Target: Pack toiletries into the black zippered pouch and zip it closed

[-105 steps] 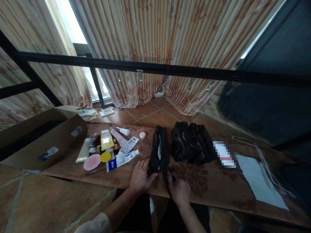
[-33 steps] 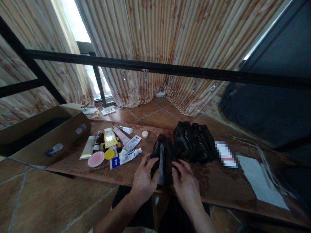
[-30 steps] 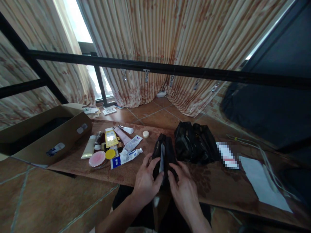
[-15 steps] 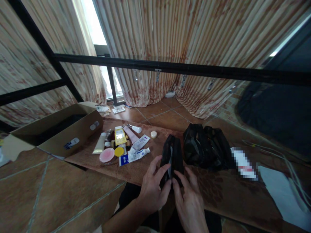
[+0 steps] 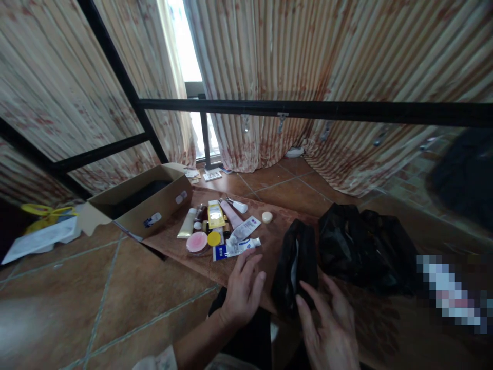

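Observation:
My left hand (image 5: pixel 245 288) is off the pouch, its fingers apart and holding nothing, just in front of a blue and white tube (image 5: pixel 234 250). With thumb and index finger, my right hand (image 5: pixel 327 318) grips the near right edge of a black pouch (image 5: pixel 283 267), whose top slit shows a pale lining. Beyond my left hand lie a white and purple tube (image 5: pixel 246 228), a yellow tube (image 5: pixel 216 215), a pink tube (image 5: pixel 231 213), a cream tube (image 5: pixel 187 224), a round pink container (image 5: pixel 197 241) and a yellow lid (image 5: pixel 214 238). A small cream-coloured round item (image 5: pixel 267 217) sits apart.
A larger black bag (image 5: pixel 362 246) stands right of the pouch. An open cardboard box (image 5: pixel 165 208) is at the left end of the brown cloth-covered surface (image 5: pixel 204 270). Behind run a black metal rail (image 5: pixel 246 106) and striped curtains (image 5: pixel 254 51).
My left hand has let go of the pouch and moved left towards the tubes. My right hand stays on the pouch. The view has swung left.

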`<act>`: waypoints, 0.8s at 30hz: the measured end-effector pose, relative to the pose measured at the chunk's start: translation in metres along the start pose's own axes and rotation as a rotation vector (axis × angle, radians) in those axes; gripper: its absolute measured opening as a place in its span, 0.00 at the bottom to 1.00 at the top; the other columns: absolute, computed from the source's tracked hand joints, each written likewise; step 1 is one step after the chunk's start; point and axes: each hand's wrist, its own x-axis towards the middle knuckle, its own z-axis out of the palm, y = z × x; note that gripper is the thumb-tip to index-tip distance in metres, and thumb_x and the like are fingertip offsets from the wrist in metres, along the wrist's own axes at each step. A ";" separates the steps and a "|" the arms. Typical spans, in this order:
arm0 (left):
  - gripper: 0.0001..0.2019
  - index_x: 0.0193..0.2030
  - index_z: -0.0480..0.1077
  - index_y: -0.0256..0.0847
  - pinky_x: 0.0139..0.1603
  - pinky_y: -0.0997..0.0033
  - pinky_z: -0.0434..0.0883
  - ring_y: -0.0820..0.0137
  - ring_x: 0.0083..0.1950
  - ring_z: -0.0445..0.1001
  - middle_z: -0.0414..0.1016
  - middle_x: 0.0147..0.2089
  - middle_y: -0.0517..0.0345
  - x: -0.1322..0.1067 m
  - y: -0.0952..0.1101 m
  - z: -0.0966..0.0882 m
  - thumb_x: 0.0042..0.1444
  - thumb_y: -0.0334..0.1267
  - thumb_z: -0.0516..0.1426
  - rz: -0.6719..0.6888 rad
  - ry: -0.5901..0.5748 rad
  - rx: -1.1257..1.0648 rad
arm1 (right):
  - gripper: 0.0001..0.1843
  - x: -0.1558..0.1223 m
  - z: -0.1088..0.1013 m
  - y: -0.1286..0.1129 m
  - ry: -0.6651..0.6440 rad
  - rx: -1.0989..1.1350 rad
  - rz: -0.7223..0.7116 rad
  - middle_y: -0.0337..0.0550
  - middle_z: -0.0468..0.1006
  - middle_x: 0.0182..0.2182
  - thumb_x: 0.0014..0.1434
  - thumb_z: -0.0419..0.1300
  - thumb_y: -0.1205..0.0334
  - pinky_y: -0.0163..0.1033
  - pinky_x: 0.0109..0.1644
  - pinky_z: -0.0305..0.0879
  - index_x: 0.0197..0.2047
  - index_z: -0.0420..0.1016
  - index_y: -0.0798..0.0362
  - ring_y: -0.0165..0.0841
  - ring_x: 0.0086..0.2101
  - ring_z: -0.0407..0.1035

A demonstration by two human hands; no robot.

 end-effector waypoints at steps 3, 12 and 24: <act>0.18 0.58 0.61 0.44 0.62 0.57 0.65 0.62 0.63 0.63 0.60 0.63 0.48 0.007 -0.022 -0.013 0.62 0.36 0.51 -0.036 0.126 0.100 | 0.21 0.000 0.001 0.001 0.000 -0.005 -0.015 0.57 0.63 0.58 0.63 0.48 0.48 0.61 0.50 0.65 0.47 0.75 0.51 0.52 0.56 0.61; 0.27 0.58 0.63 0.37 0.57 0.50 0.61 0.51 0.57 0.64 0.69 0.57 0.44 0.038 -0.086 -0.060 0.52 0.42 0.60 -0.258 0.285 0.692 | 0.23 -0.001 0.003 0.003 0.029 0.004 -0.012 0.56 0.65 0.57 0.62 0.49 0.46 0.58 0.50 0.66 0.47 0.76 0.52 0.51 0.55 0.63; 0.22 0.54 0.68 0.38 0.55 0.55 0.65 0.55 0.54 0.70 0.74 0.50 0.47 0.036 -0.095 -0.063 0.52 0.41 0.59 -0.291 0.245 0.205 | 0.22 -0.002 0.004 0.003 0.003 -0.008 0.013 0.56 0.65 0.57 0.62 0.49 0.46 0.59 0.48 0.67 0.47 0.75 0.51 0.51 0.55 0.63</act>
